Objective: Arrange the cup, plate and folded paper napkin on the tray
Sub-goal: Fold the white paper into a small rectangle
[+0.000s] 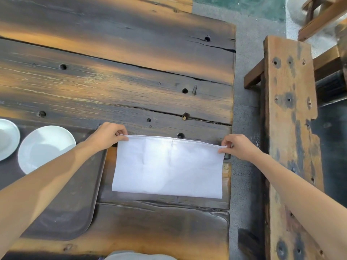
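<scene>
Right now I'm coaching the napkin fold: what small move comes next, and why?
Probably fold it again, bringing one short end over the other. Both hands, left hand and right hand, pinch the napkin at its far corners; it lies wide on the table, beside the tray, not on it.

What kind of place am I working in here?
Probably an outdoor or semi-outdoor eating area, such as a rustic cafe. The table is made of heavy weathered planks, a matching wooden bench stands beside it on rough concrete floor, and a serving tray holds a white plate.
</scene>
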